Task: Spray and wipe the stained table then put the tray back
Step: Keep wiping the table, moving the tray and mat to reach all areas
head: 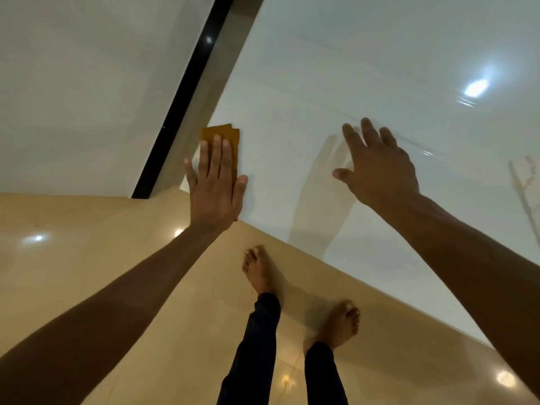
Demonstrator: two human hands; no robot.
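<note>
A glossy white table [365, 68] fills the upper right of the head view, its near edge running diagonally. My left hand [214, 182] lies flat with fingers together on a folded orange-brown cloth [225, 133], pressing it onto the table's near left corner. My right hand [377, 165] hovers over or rests on the table to the right, fingers spread, holding nothing; its reflection shows in the surface. No spray bottle or tray is in sight.
A beige tiled floor [87, 258] lies below the table edge, with my bare feet [260, 270] on it. A black strip [187, 95] runs along the table's left side, beside a pale wall or panel.
</note>
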